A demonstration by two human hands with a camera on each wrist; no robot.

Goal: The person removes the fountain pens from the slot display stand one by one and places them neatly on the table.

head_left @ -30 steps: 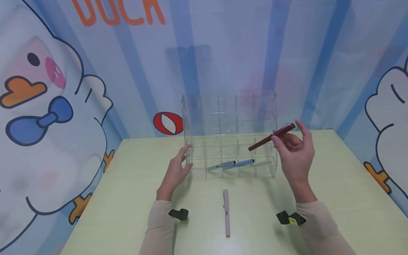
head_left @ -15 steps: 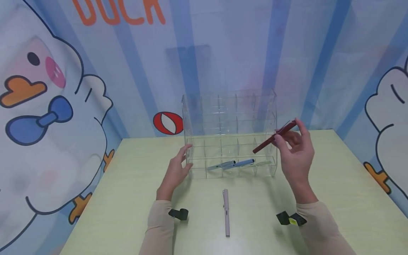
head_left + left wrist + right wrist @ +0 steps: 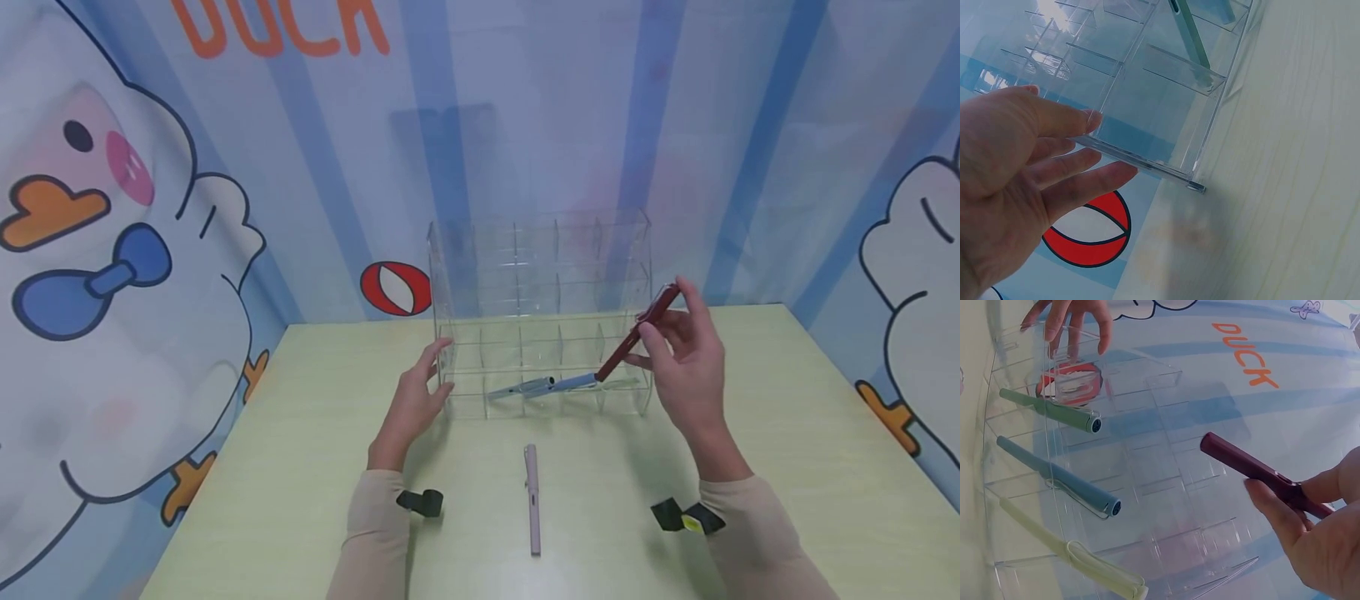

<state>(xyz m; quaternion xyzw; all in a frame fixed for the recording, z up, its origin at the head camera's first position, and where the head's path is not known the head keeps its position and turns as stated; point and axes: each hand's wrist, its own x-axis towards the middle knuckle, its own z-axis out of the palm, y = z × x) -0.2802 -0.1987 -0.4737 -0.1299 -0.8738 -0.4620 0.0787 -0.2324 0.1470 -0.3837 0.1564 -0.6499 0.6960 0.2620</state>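
While tilted: maroon pen (image 3: 636, 336) (pinched).

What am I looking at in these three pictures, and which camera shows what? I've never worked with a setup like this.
There is no machine here: a person works with two bare hands, wearing one camera on the head and one on each wrist.

The head view looks down at a pale green table. On it stands a clear acrylic rack of small compartments, with a pink pen lying loose in front of it.

The left wrist view shows the left hand, fingers straight, resting against the rack's left side wall.

The right wrist view looks into the rack, where a green pen, a blue pen and a pale yellow pen lie in the bottom row. The right hand pinches a dark red pen, tilted with its lower end towards the rack.
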